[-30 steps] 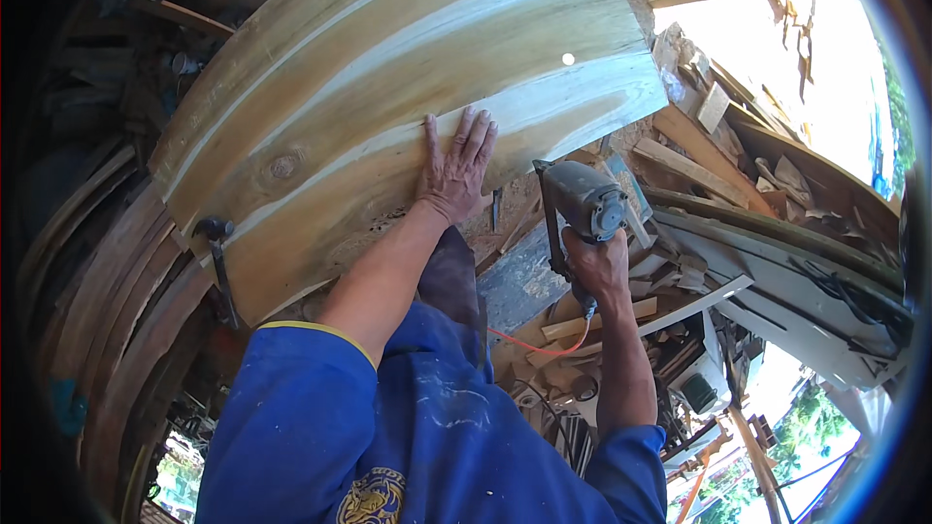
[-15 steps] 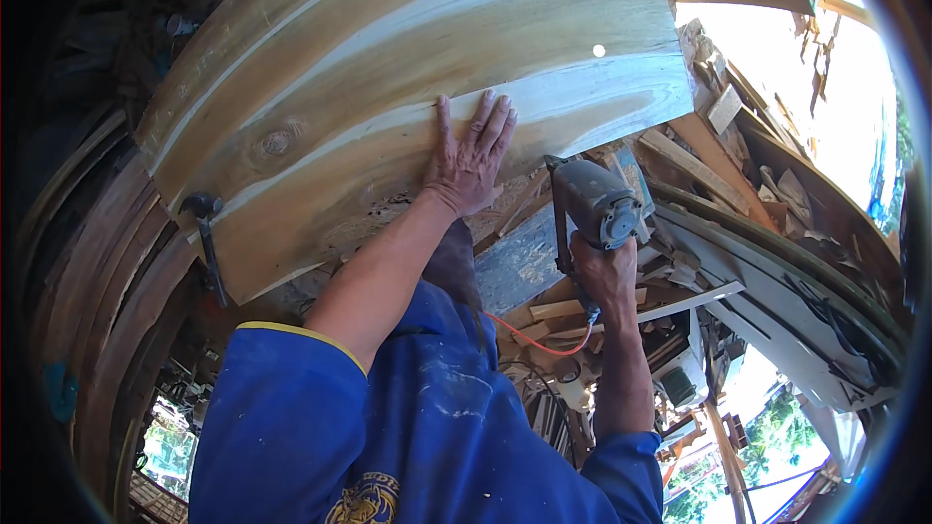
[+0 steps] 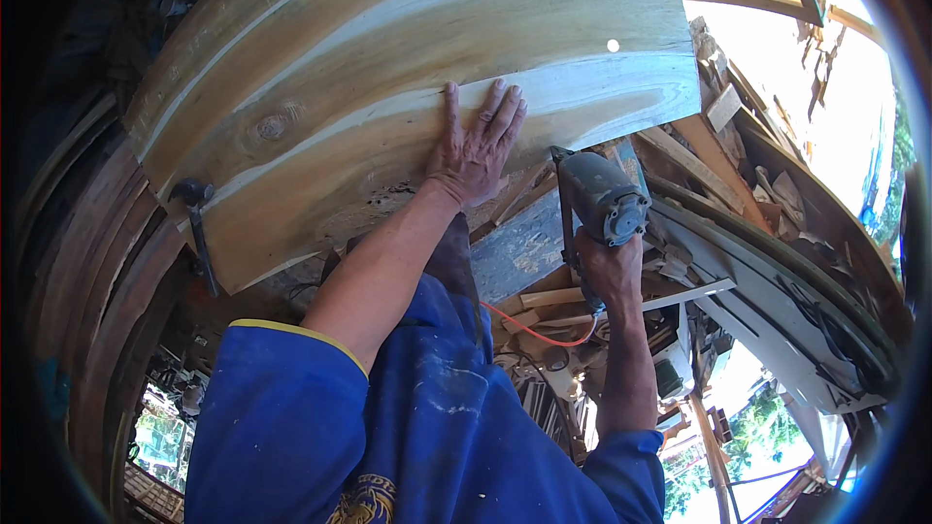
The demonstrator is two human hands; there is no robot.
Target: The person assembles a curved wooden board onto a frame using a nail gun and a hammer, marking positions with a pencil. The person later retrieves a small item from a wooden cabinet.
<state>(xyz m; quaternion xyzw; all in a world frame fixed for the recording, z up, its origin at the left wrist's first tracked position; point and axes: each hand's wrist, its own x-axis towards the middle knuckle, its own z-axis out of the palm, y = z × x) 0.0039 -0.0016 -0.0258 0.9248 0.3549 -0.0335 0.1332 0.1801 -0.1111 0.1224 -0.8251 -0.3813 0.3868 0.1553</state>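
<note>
A broad wooden board (image 3: 388, 49) with pale, wavy grain fills the upper middle. My left hand (image 3: 476, 150) lies flat on its near part, fingers spread. To the right, my right hand (image 3: 610, 267) is wrapped round the handle of a dark pneumatic nail gun (image 3: 600, 189). The gun's nose is at the board's near right edge; whether it touches cannot be made out. An orange air hose (image 3: 544, 337) runs from the base of the handle off to the left. A hammer (image 3: 199, 223) rests at the board's left corner, its handle hanging past the edge.
A worn, blue-grey plank (image 3: 524, 252) lies below the board's near edge. Wood offcuts (image 3: 704, 165) are heaped at the right, beside long stacked panels (image 3: 777, 301). Long curved-looking planks (image 3: 87, 252) stand along the left side.
The view has shifted slightly, with the board's right end now a little farther right. Both hands keep their places, the left flat on the board and the right round the nail gun.
</note>
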